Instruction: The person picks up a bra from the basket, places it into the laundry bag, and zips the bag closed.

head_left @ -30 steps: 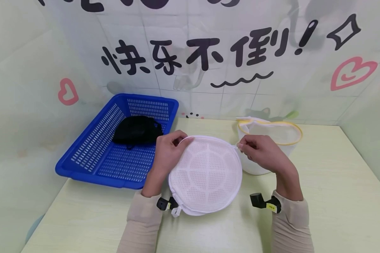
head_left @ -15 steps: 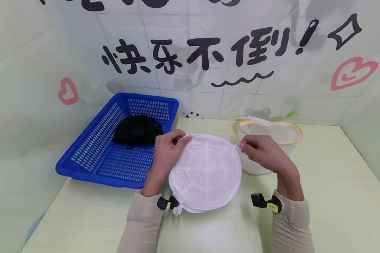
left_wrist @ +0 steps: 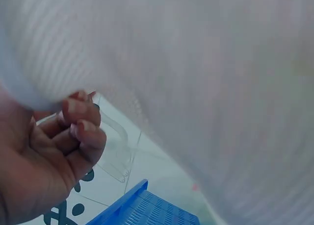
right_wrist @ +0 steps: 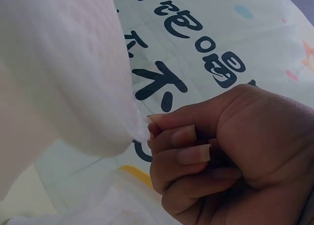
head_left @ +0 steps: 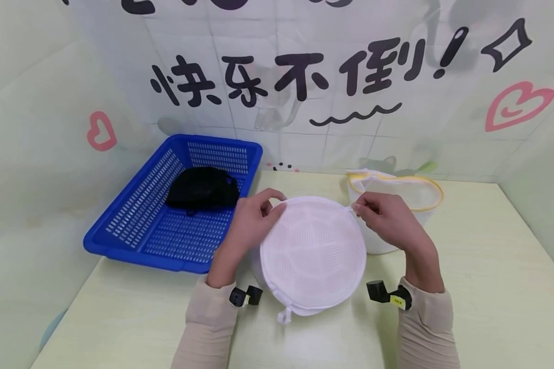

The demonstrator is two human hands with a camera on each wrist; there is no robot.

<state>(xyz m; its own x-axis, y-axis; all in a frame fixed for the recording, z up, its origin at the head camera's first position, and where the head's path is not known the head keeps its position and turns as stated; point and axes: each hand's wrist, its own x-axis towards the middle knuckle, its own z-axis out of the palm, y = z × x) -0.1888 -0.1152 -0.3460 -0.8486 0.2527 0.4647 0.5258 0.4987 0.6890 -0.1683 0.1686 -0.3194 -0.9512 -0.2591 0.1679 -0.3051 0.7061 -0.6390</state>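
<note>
A round white mesh laundry bag (head_left: 311, 256) is held up over the table in the head view, its round mesh face toward the camera. My left hand (head_left: 257, 218) pinches its upper left rim between thumb and fingers. At the upper right edge, my right hand (head_left: 388, 218) pinches a small white tab, which looks like a zipper pull. The right wrist view shows the thumb and fingertip of that hand (right_wrist: 211, 156) together at the bag's edge (right_wrist: 98, 132). A white loop (head_left: 284, 315) hangs from the bag's lower edge. Its blurred mesh (left_wrist: 196, 78) fills much of the left wrist view.
To the left stands a blue plastic basket (head_left: 166, 264) with a black bag-like item (head_left: 202, 188) inside. A white mesh bag with yellow trim (head_left: 431, 205) stands open behind my right hand. The pale table (head_left: 489, 287) meets a printed wall sheet (head_left: 277, 148) at the back.
The mesh bag has shifted a little to the right, and my left hand has moved right with it. My right hand keeps its pinch at nearly the same spot.
</note>
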